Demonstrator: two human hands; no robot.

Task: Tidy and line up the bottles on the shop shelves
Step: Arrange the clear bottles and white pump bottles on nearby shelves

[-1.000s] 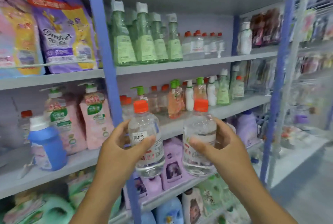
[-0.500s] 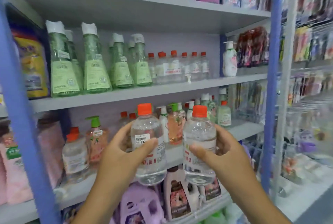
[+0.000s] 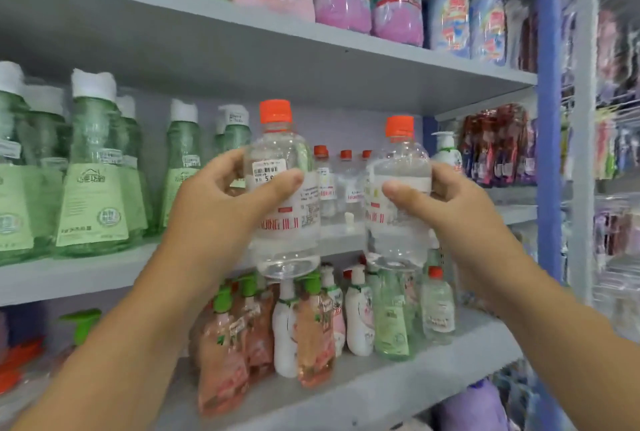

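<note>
Two bottles raised to the shelf
Left hand (image 3: 221,202) grips bottle (image 3: 282,188), right hand (image 3: 446,202) grips second bottle (image 3: 398,195), upright for shelving beside matching row (image 3: 341,181).

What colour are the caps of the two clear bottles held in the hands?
Orange-red, on both the left bottle's cap and the right bottle's cap; the head view shows them clearly.
</note>
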